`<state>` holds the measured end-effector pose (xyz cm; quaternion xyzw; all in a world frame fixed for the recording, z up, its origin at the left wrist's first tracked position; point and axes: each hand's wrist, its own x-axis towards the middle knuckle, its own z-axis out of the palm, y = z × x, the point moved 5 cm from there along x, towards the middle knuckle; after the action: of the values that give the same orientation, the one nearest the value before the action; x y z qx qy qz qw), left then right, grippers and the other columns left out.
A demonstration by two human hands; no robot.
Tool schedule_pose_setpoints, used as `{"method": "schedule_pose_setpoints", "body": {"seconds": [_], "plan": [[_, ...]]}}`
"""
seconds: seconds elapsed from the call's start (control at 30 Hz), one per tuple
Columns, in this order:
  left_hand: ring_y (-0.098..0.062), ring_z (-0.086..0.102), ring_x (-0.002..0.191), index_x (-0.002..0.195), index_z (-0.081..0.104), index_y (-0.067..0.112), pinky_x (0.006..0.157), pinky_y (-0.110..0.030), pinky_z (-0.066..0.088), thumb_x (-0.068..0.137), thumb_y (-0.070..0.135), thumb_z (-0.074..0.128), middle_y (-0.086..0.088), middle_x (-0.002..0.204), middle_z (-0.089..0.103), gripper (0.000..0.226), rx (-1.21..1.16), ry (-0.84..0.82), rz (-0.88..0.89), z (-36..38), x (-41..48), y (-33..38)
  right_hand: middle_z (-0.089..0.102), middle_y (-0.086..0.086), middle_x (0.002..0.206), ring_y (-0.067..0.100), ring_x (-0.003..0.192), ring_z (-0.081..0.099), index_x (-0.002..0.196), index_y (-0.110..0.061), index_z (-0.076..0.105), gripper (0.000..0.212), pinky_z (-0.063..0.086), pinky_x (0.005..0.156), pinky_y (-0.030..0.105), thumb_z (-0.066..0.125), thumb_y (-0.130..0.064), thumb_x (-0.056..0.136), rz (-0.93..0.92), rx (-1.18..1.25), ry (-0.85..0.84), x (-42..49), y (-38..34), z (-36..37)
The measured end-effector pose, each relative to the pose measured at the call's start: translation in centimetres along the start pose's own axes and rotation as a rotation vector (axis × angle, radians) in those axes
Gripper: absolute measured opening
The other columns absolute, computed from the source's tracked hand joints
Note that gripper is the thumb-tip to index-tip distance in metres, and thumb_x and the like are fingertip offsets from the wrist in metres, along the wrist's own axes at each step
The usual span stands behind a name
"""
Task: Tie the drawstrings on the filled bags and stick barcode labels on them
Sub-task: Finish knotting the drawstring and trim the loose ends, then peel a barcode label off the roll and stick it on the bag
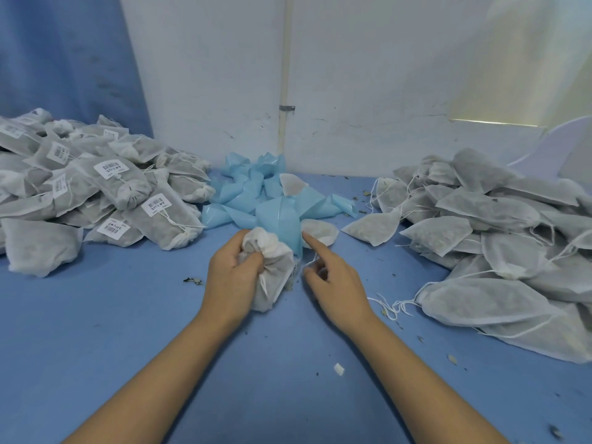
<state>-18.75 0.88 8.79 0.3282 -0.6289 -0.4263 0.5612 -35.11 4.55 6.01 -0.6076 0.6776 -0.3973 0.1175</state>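
Note:
My left hand [232, 277] grips the gathered neck of a filled white mesh bag [272, 270] at the table's middle. The bag's puckered mouth points up and away from me. My right hand [333, 283] is just right of the bag, index finger stretched forward, the other fingers curled around a thin white drawstring [309, 262] that runs from the bag. A pile of tied bags with barcode labels [80, 193] lies at the left. At the right lies a pile of unlabelled filled bags [499, 245] with loose strings.
A heap of light-blue backing strips [266, 197] sits at the back centre, against the white wall. The blue table top [128, 315] carries scattered herb crumbs and a small white scrap [339, 369]. One flat bag [371, 230] lies apart beside the right pile.

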Motion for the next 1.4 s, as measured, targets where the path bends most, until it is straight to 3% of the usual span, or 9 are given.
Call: {"method": "schedule_pose_setpoints", "body": {"seconds": [0.2,0.33,0.47,0.6,0.7,0.9,1.1,1.23,1.4], "plan": [[-0.005,0.053,0.066,0.077,0.059,0.006,0.061,-0.014,0.043,0.063,0.004,0.045,0.014,0.066,0.061,0.019,-0.067,0.034,-0.086,-0.8,0.2,-1.5,0.056,-0.01,0.095,0.001,0.073,0.046,0.127,-0.033,0.056,0.039,0.034,0.067,0.017,0.058,-0.022,0.089,-0.115,-0.154,0.015,-0.8,-0.7,0.5],[-0.012,0.055,0.078,0.093,0.061,-0.006,0.068,-0.02,0.043,0.065,0.007,0.046,-0.002,0.084,0.063,0.034,-0.002,-0.015,-0.132,-1.0,0.3,-2.2,0.052,-0.008,0.086,0.008,0.072,0.044,0.098,-0.02,0.06,0.009,0.032,0.064,0.024,0.054,-0.026,0.095,-0.096,-0.18,0.114,-0.8,-0.7,-0.2],[-0.004,0.058,0.086,0.099,0.065,0.017,0.072,-0.012,0.042,0.064,0.02,0.044,0.011,0.096,0.065,0.041,0.248,-0.144,-0.035,-0.7,0.3,-1.6,0.053,-0.005,0.086,0.014,0.078,0.048,0.095,-0.018,0.056,0.014,0.038,0.064,0.033,0.048,-0.03,0.098,-0.022,-0.239,0.225,-0.8,-0.3,-1.3],[-0.017,0.054,0.088,0.097,0.061,0.02,0.071,-0.031,0.042,0.079,0.028,0.044,0.011,0.1,0.06,0.027,0.714,-0.165,0.063,-0.7,0.9,-1.6,0.052,-0.004,0.087,0.018,0.082,0.05,0.093,-0.019,0.054,0.016,0.038,0.064,0.034,0.047,-0.031,0.099,0.068,-0.257,0.273,-0.6,0.5,-2.4],[-0.016,0.053,0.089,0.103,0.06,0.025,0.063,-0.029,0.033,0.087,0.025,0.047,0.017,0.115,0.052,0.02,0.99,-0.165,0.125,-0.1,0.7,-1.7,0.053,-0.002,0.087,0.019,0.081,0.049,0.089,-0.018,0.051,0.015,0.034,0.063,0.033,0.047,-0.029,0.099,0.143,-0.195,0.298,-0.6,1.2,-2.9],[-0.025,0.058,0.094,0.115,0.059,0.031,0.069,-0.03,0.038,0.09,0.028,0.042,0.012,0.135,0.039,0.03,1.06,-0.159,-0.007,0.1,0.7,-1.8,0.056,0.002,0.092,0.02,0.084,0.05,0.093,-0.016,0.055,0.015,0.038,0.066,0.034,0.047,-0.027,0.099,0.183,-0.179,0.291,-0.6,1.5,-2.9],[-0.028,0.062,0.091,0.11,0.057,0.023,0.06,-0.028,0.033,0.087,0.03,0.049,0.012,0.155,0.024,0.025,1.067,-0.34,0.238,2.7,-0.9,-0.8,0.057,0.007,0.099,0.025,0.095,0.051,0.102,-0.013,0.061,0.015,0.043,0.077,0.04,0.049,-0.02,0.096,0.05,-0.259,0.269,-0.7,0.3,-2.3],[-0.028,0.061,0.095,0.109,0.057,0.018,0.068,-0.031,0.042,0.088,0.027,0.048,0.015,0.15,0.031,0.024,1.006,-0.353,0.215,3.0,-0.6,-0.8,0.055,0.002,0.097,0.021,0.094,0.052,0.1,-0.014,0.066,0.015,0.041,0.073,0.033,0.054,-0.015,0.09,0.008,-0.216,0.28,-0.9,0.1,-2.1],[-0.017,0.055,0.096,0.112,0.058,0.021,0.073,-0.03,0.04,0.09,0.025,0.051,0.013,0.112,0.054,0.023,0.858,-0.389,0.245,2.6,-0.3,-1.0,0.047,-0.011,0.1,0.016,0.086,0.055,0.116,-0.03,0.063,0.036,0.038,0.066,0.028,0.057,-0.014,0.084,0.007,-0.078,0.412,-1.2,0.1,-2.9]]}}
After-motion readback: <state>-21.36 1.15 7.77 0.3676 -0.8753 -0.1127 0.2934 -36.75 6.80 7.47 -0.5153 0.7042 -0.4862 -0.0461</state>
